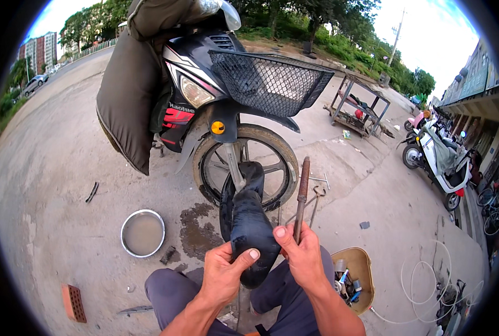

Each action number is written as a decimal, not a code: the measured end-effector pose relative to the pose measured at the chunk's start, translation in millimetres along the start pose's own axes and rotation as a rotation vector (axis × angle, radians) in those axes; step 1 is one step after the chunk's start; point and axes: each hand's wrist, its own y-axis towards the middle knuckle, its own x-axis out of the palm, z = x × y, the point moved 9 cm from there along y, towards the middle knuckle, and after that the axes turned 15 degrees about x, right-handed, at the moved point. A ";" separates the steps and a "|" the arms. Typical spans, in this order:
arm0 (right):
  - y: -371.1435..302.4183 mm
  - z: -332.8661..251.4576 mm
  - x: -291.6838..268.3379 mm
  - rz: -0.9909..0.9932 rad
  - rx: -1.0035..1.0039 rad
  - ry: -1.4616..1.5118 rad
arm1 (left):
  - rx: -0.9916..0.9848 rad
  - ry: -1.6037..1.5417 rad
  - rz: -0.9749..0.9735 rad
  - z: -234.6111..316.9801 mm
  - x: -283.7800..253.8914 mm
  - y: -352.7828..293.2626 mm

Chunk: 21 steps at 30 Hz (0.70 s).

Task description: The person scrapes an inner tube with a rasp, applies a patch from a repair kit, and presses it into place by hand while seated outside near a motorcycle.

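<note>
Head view. Black inner tube (254, 221), one: at six o'clock, before the motorcycle wheel (274, 167). Left hand (218, 274): clamped on the tube, thumb on top. Right hand (305, 260): closed round a rusty rod (303, 190), thumb at the tube's edge. Metal basin (142, 256), murky liquid (143, 232): eight o'clock. Brick (73, 303), perforated: eight o'clock, farther out. Tan tool bin (362, 262): between four and five o'clock.

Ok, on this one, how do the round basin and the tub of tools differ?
The basin is round and silvery metal, while the tub is tan and longer than it is wide, with rounded corners. The basin holds murky liquid; the tub holds tools and small parts. The basin sits to the person's left, the tub to the right. Both are open-topped.
</note>
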 end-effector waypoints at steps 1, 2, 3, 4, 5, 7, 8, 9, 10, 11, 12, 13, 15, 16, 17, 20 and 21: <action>3.7 3.1 7.4 -0.044 0.073 -0.053 | 0.007 0.018 -0.004 0.5 0.1 -0.2; 6.5 2.6 10.1 -0.042 0.072 -0.052 | 0.014 0.036 -0.008 1.1 -0.3 -0.4; 10.0 5.2 15.6 -0.076 0.086 -0.031 | 0.012 0.038 -0.009 0.4 -1.2 -0.8; 12.1 7.0 21.2 -0.109 0.100 -0.011 | 0.006 0.047 -0.018 -0.8 -2.0 -1.3; 12.4 6.8 24.3 -0.107 0.101 -0.009 | 0.000 0.056 -0.028 -1.7 -2.3 -1.9; 13.2 9.7 29.2 -0.138 0.151 0.236 | -0.005 0.065 -0.029 -2.1 -3.9 -3.5; 14.3 9.1 30.9 -0.137 0.152 0.237 | -0.009 0.074 -0.030 -2.2 -4.5 -4.1; 15.5 9.2 32.2 -0.145 0.164 0.279 | -0.012 0.074 -0.031 -1.8 -4.1 -4.2; 16.6 9.7 33.5 -0.154 0.176 0.320 | -0.018 0.049 -0.023 -0.9 -3.6 -3.8; 17.3 9.9 34.3 -0.150 0.177 0.322 | -0.023 0.024 -0.015 -0.7 -3.6 -3.8; 18.1 10.1 37.4 -0.170 0.187 0.348 | -0.024 0.025 -0.016 -0.7 -3.8 -3.6; 18.6 10.0 40.4 -0.191 0.197 0.374 | -0.026 -0.020 -0.006 -1.2 -4.2 -3.3; 19.5 9.0 43.2 -0.194 0.212 0.406 | -0.028 -0.064 0.003 -1.7 -4.1 -2.3; 19.7 8.7 44.9 -0.198 0.228 0.436 | -0.030 -0.104 0.008 -1.8 -2.9 -1.4; 19.4 6.1 46.7 -0.199 0.227 0.436 | -0.031 -0.143 0.014 -1.7 -2.0 -0.6; 19.8 5.5 47.8 -0.168 0.256 0.445 | -0.038 -0.169 0.028 -2.3 -3.2 0.8; 21.5 5.4 47.9 -0.173 0.247 0.456 | -0.037 -0.169 0.029 -2.6 -3.5 1.2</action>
